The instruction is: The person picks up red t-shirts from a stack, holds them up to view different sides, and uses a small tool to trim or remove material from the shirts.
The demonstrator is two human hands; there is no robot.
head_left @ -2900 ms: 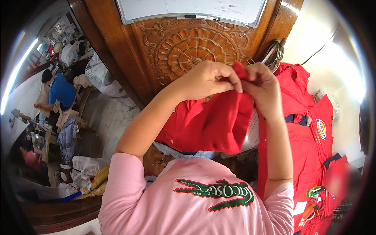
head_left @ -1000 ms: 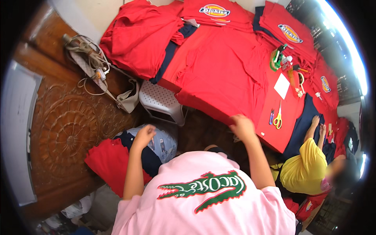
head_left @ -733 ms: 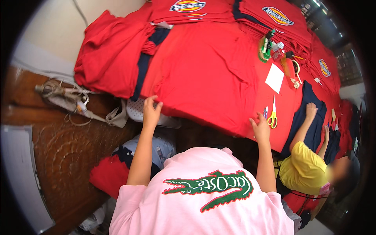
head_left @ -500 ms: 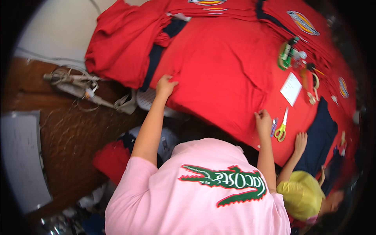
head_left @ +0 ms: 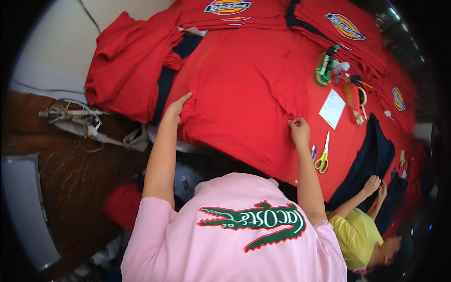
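Red shirt, in the head view, lies spread and lightly wrinkled on the bench in front of the person. At its left edge is the left hand, fingers stretched out; whether it grips cloth cannot be told. The right hand pinches the shirt's right edge between thumb and fingertips. Near that hand lie yellow-handled scissors and a white card. Folded red clothes sit along the far side. At right, a co-worker in yellow has both hands by dark blue cloth.
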